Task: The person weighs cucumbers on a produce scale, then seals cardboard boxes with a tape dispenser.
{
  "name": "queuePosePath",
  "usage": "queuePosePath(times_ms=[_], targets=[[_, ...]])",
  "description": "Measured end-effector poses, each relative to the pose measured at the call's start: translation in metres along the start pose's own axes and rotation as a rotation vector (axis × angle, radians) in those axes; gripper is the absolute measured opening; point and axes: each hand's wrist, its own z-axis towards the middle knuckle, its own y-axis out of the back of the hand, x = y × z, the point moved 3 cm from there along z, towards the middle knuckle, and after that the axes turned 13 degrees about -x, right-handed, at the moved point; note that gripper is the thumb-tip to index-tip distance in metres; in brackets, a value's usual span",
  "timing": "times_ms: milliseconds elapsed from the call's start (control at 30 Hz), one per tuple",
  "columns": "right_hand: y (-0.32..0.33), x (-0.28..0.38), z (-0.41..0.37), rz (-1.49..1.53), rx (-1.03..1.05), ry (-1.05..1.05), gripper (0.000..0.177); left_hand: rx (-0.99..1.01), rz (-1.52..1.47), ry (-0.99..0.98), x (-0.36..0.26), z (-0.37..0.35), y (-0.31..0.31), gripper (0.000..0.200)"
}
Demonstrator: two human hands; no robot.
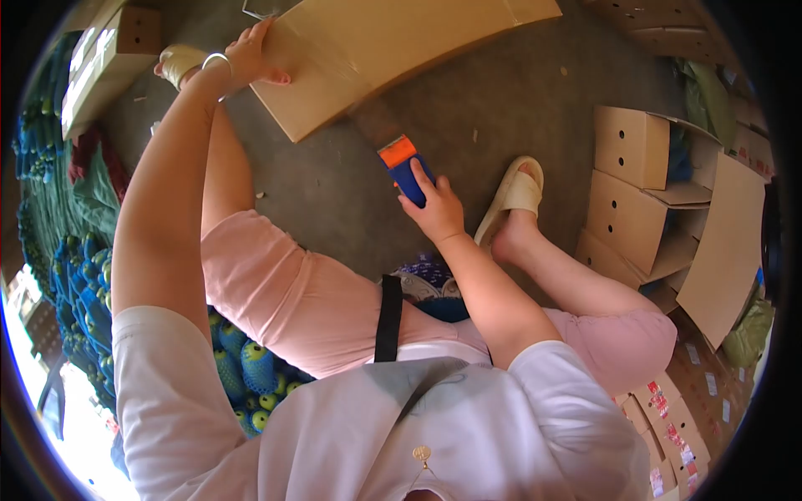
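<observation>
The right hand (436, 210) is clenched round the blue tape dispenser (404, 169) at frame centre. Its brown tape (374, 121) is drawn taut up to the cardboard box (393, 42) at the top. The left hand (251, 54), upper left, clasps the box's edge, bracing it against that pull. Folded cartons (635, 184) stand at right on the floor (501, 92).

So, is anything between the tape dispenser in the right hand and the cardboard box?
Nothing visible. The right hand holds the tape dispenser just short of the cardboard box; only a strip of tape spans the gap. The left hand grips the box's left corner, clear of it.
</observation>
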Motion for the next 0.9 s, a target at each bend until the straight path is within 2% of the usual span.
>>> queuePosePath(times_ms=[33,100,233,300,333,367,400,433,467,500,567,600,633,700,733,767,800,833,900], targets=[[-0.002,0.014,0.016,0.007,-0.004,0.004,0.072,-0.006,0.007,0.001,0.003,0.003,0.002,0.106],[-0.007,0.038,0.049,-0.069,0.140,-0.124,0.072,-0.019,0.021,-0.009,0.005,-0.001,-0.002,0.106],[-0.006,0.072,0.109,-0.078,0.111,-0.122,0.069,-0.078,0.038,-0.026,0.006,-0.002,-0.007,0.111],[-0.002,0.071,0.120,0.017,0.241,-0.166,0.062,-0.128,0.027,-0.066,0.011,-0.009,-0.012,0.113],[-0.003,0.062,0.124,0.071,0.332,-0.229,0.050,-0.184,0.017,-0.111,0.008,-0.008,-0.011,0.115],[-0.031,0.038,0.128,0.206,0.387,-0.314,0.045,-0.210,0.004,-0.144,0.002,-0.014,-0.012,0.114],[-0.025,0.033,0.127,0.196,0.392,-0.360,0.046,-0.246,-0.003,-0.178,-0.004,-0.028,-0.009,0.114],[-0.023,0.025,0.123,0.060,0.390,-0.316,0.048,-0.265,-0.021,-0.093,-0.020,-0.049,-0.006,0.111],[-0.015,0.016,0.117,0.070,0.528,-0.271,0.050,-0.258,0.000,-0.022,-0.041,-0.072,0.001,0.110],[0.016,0.023,0.109,-0.003,0.684,-0.228,0.056,-0.399,0.008,-0.117,-0.052,-0.092,-0.006,0.100],[0.033,-0.017,0.084,0.394,0.907,-0.110,0.062,-0.389,0.056,-0.072,-0.084,-0.128,-0.004,0.084],[0.062,-0.029,0.082,0.495,0.968,-0.151,0.064,-0.388,0.063,-0.097,-0.097,-0.143,0.000,0.070],[0.101,-0.033,0.080,0.597,1.030,-0.195,0.066,-0.371,0.022,-0.118,-0.103,-0.154,-0.002,0.066],[0.177,-0.043,0.088,1.071,0.698,-0.334,0.067,-0.359,-0.006,-0.108,-0.119,-0.172,-0.003,0.069],[0.201,-0.041,0.099,1.301,0.578,-0.307,0.075,-0.297,-0.034,-0.079,-0.125,-0.179,-0.006,0.073],[0.213,-0.074,0.108,1.449,0.301,-0.377,0.069,-0.272,-0.053,-0.070,-0.130,-0.186,-0.012,0.074],[0.232,-0.086,0.121,1.456,-0.024,-0.553,0.057,-0.248,-0.061,-0.062,-0.134,-0.191,-0.016,0.075],[0.235,-0.110,0.142,1.538,-0.143,-0.559,0.051,-0.204,-0.084,-0.064,-0.133,-0.196,-0.023,0.075],[0.249,-0.117,0.175,1.531,-0.256,-0.463,0.048,-0.162,-0.288,-0.028,-0.119,-0.200,-0.045,0.071]])
